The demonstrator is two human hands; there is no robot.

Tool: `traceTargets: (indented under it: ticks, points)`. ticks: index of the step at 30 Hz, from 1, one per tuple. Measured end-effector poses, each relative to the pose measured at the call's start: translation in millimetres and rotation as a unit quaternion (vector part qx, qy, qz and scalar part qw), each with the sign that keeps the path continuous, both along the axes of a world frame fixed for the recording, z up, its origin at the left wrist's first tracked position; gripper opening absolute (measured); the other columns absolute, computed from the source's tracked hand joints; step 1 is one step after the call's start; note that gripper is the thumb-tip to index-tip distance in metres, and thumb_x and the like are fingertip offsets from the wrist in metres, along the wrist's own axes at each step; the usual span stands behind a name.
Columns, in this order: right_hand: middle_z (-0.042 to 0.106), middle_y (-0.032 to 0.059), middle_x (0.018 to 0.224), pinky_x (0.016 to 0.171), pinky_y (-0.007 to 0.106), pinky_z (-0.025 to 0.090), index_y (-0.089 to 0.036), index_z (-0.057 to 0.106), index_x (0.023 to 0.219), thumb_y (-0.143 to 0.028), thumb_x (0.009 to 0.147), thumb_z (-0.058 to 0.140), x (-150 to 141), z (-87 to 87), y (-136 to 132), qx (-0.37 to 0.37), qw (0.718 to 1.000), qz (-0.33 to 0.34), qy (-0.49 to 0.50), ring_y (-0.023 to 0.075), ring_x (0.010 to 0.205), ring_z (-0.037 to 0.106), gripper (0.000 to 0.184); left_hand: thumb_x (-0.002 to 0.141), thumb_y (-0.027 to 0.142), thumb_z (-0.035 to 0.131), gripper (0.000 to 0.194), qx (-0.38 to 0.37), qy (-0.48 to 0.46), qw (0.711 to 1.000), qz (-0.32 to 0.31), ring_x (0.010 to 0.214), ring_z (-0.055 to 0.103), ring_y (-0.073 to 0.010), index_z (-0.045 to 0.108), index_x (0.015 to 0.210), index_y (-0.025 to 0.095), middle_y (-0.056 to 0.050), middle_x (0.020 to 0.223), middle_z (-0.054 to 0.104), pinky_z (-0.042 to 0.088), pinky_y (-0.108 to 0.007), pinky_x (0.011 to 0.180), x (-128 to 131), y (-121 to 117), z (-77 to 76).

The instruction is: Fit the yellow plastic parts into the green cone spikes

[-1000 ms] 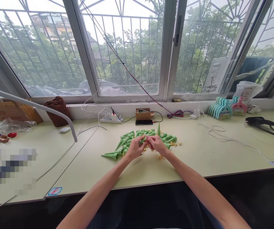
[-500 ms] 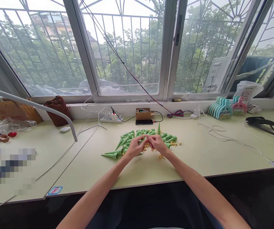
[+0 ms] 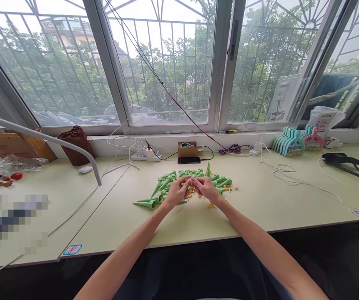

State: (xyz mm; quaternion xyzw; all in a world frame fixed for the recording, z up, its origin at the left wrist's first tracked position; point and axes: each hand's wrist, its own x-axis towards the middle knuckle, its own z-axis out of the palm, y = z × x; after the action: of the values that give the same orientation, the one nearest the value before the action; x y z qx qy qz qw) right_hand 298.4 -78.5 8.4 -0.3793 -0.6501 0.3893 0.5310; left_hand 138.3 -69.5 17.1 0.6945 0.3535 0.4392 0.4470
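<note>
My left hand [image 3: 176,192] and my right hand [image 3: 207,188] meet over a heap of green plastic cone-shaped spikes [image 3: 166,182]. Both hands are closed, thumbs and fingertips pinched together and almost touching. Whatever lies between them is small and mostly covered by the fingers. A thin green tip [image 3: 182,202] shows beside the left wrist; I cannot tell whether it is held or lies on the table. Small yellow plastic pieces [image 3: 210,205] are scattered below and right of the hands. One green spike [image 3: 208,168] stands point up behind the right hand.
A black phone [image 3: 189,160] lies before a small cardboard box [image 3: 187,150] at the back. Teal hangers [image 3: 287,143] and black glasses [image 3: 348,160] are on the right. A white power strip [image 3: 146,154], loose cables and a grey curved arm [image 3: 82,150] are on the left.
My hands stay in nearly the same place, with small finger shifts. The left fingers have opened slightly from the palm, and a green tip shows beneath the left hand more clearly than at first.
</note>
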Motion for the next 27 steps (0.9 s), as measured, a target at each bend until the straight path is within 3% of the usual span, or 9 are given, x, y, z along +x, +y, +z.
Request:
traceTargets:
  ticks: [9,12,14,16,22,27]
  points:
    - [0.043,-0.0059,0.052,0.036,0.022,0.030,-0.020,0.050,0.073,-0.059,0.086,0.055,0.3,5.1,-1.5,0.002,0.993,-0.055,0.101,0.0077,0.037,0.038,0.041,0.091,0.048,0.051,0.048,0.097,0.044,0.992,0.060,0.047,0.051,-0.0101,0.059,0.123,0.013,-0.003,0.071,0.064,0.042,-0.022,0.046,-1.2,-0.2,-0.7]
    - [0.046,-0.0072,0.058,0.036,0.021,0.032,-0.022,0.050,0.089,-0.055,0.085,0.060,1.9,8.1,-2.6,0.013,0.989,-0.062,0.131,0.0075,0.038,0.039,0.034,0.092,0.044,0.050,0.044,0.171,0.086,0.977,0.091,0.071,0.064,-0.0170,0.060,0.125,0.015,-0.009,0.093,0.069,0.049,-0.024,0.056,-1.8,-2.3,1.0]
    - [0.047,-0.0072,0.060,0.036,0.021,0.033,-0.023,0.051,0.096,-0.054,0.085,0.059,2.3,8.1,-2.3,0.016,0.991,-0.047,0.124,0.0074,0.038,0.040,0.034,0.093,0.041,0.050,0.041,0.218,0.105,0.965,0.103,0.095,0.065,-0.0219,0.059,0.125,0.017,-0.012,0.109,0.067,0.053,-0.026,0.065,-2.1,-2.8,0.9]
    - [0.048,-0.0067,0.060,0.036,0.021,0.034,-0.022,0.053,0.099,-0.055,0.086,0.057,2.0,6.8,-1.5,0.018,0.994,-0.029,0.107,0.0078,0.038,0.042,0.036,0.094,0.038,0.049,0.039,0.247,0.120,0.956,0.105,0.103,0.063,-0.0227,0.058,0.126,0.019,-0.012,0.118,0.064,0.054,-0.027,0.070,-2.2,-2.9,0.4]
    - [0.047,-0.0062,0.056,0.037,0.022,0.033,-0.020,0.056,0.096,-0.056,0.088,0.053,1.2,2.7,1.1,0.019,0.997,-0.009,0.079,0.0086,0.038,0.043,0.036,0.095,0.035,0.050,0.035,0.279,0.129,0.945,0.111,0.094,0.063,-0.0200,0.057,0.126,0.021,-0.010,0.113,0.064,0.054,-0.029,0.072,-1.5,-4.1,1.9]
    - [0.057,-0.0015,0.076,0.038,0.022,0.034,-0.020,0.055,0.102,-0.053,0.085,0.059,2.3,2.5,0.6,0.012,0.996,0.005,0.085,0.0070,0.042,0.046,0.037,0.094,0.037,0.051,0.035,0.259,0.114,0.952,0.114,0.096,0.064,-0.0211,0.058,0.124,0.021,-0.010,0.115,0.064,0.055,-0.028,0.069,-1.0,-4.9,3.1]
